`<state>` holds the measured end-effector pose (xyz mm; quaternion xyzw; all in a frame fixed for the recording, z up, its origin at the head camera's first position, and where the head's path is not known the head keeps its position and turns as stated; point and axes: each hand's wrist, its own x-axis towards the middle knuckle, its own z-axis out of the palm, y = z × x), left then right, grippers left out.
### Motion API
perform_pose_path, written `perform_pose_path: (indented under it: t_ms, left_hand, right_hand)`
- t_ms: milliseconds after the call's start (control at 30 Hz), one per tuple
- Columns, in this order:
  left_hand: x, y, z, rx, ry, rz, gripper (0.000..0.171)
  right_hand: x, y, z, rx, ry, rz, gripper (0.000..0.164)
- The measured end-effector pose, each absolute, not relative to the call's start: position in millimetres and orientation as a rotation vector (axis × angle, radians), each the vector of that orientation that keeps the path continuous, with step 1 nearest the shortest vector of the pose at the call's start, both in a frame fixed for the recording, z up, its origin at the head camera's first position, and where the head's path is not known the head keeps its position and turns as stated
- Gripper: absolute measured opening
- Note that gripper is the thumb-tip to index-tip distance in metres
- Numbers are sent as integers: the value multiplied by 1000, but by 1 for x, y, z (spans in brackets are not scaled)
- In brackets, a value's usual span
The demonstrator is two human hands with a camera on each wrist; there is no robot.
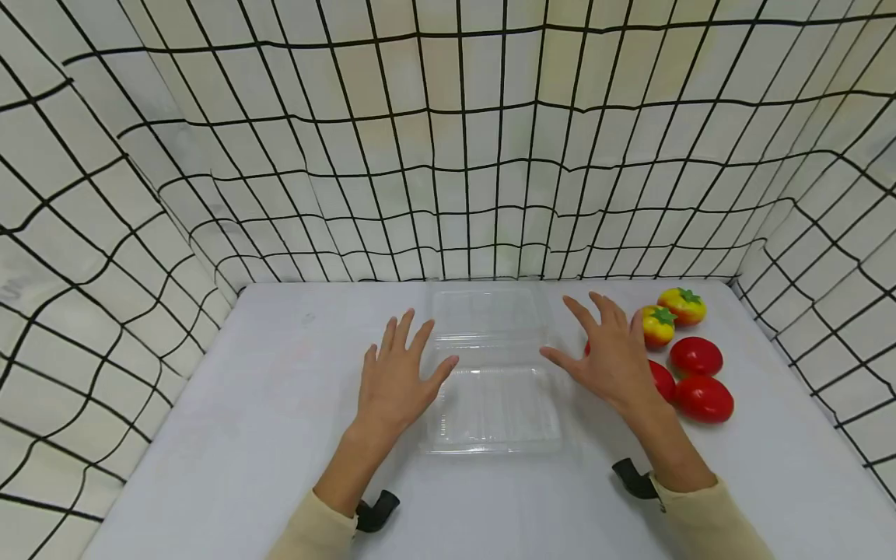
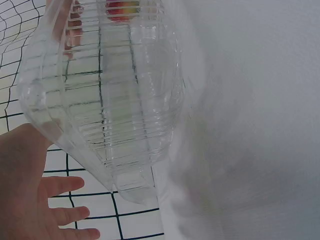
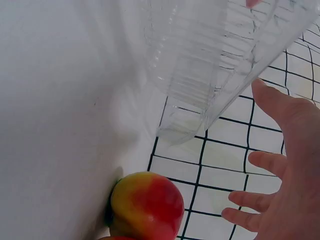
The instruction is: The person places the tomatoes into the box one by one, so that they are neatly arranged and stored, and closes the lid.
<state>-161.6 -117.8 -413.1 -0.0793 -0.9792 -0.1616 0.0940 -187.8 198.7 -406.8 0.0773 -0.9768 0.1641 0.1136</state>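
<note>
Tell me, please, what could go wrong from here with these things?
The right hand is close to the rounded red items, so a sideways move might knock one and make it roll. The clear container looks thin and light, so a push from the left hand could slide it.

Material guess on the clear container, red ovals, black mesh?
Clear container: likely thin molded plastic, glossy; see-through, ribbed, bright highlights along edges.
Red ovals: probably plastic or coated foam, smooth and shiny; uniform color, highlights. Core can't be told.
Black mesh: maybe cord, finish unclear; thin strands bend unevenly.
</note>
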Motion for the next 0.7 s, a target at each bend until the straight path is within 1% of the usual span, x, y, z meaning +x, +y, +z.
perform_pose_path:
  t_ms: [233, 700]
  left_hand:
    - [-158, -120, -413, -221, -2870, -666, 67]
    - [-150, -123, -412, -164, -2884, -794, 65]
  right_hand:
    - [-185, 209, -403, 205, -2846, 626, 83]
    - [-184, 224, -403, 206, -2809, 831, 77]
